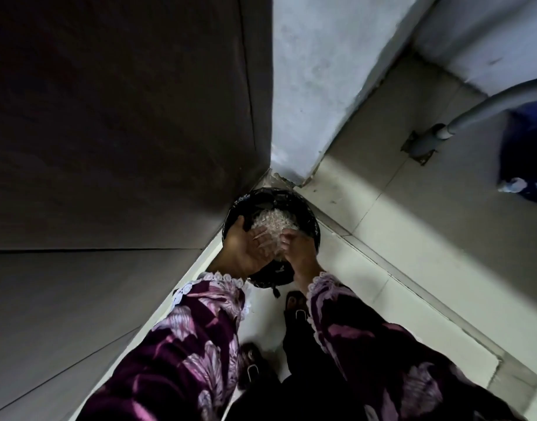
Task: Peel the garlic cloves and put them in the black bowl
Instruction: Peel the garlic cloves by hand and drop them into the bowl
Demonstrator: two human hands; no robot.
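Note:
A round black container [310, 220] lined with shiny black plastic stands on the floor in a wall corner. A heap of pale, flaky garlic skins [271, 219] lies inside it. My left hand [246, 252] hovers over its near rim, palm up and fingers stretched flat, with pale flakes on the fingertips. My right hand [300, 249] is beside it over the container, its fingers curled against the left fingertips among the flakes. Blur hides whether it grips anything. No whole garlic cloves are visible.
A dark panel [118, 117] rises on the left and a pale wall [316, 86] behind the container. My two sandalled feet [296, 308] stand on the light tiled floor just in front. A grey pipe [474, 117] and a blue drum [528, 153] are at the right.

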